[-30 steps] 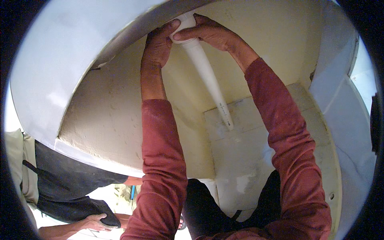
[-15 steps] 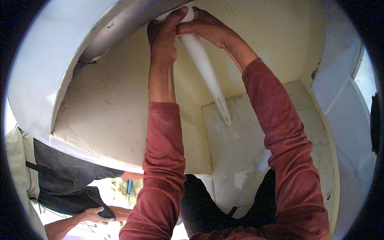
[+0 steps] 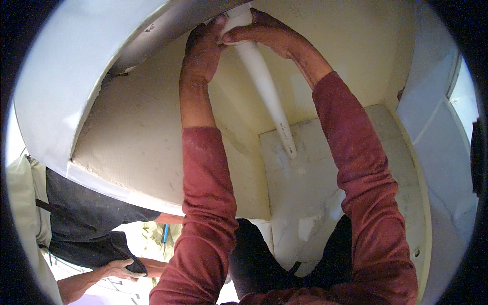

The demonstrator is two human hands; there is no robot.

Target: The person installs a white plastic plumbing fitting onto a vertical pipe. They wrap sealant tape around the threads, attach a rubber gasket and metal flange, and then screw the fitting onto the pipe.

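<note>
A white plastic pipe (image 3: 268, 94) slants from the top of the view down to the tiled floor. At its upper end sits a wider white pipe fitting (image 3: 239, 18), just under the curved underside overhead. My left hand (image 3: 201, 53) grips the fitting from the left, its thumb along the side. From the right, my right hand (image 3: 269, 33) wraps round the same fitting, with the thumb pressed across its lower front. Some fingers of both hands are hidden behind it.
A rounded pale panel (image 3: 56, 96) curves over the left side, with a thick grey pipe (image 3: 147, 40) beneath it. Cream walls (image 3: 345, 56) enclose the marbled floor tiles (image 3: 310, 178). At lower left another person's hand (image 3: 124, 269) rests by dark clothing.
My left hand has slid slightly left and down around the fitting, so more of its white surface shows. My right hand keeps its grip. The whole view has shifted a little.
</note>
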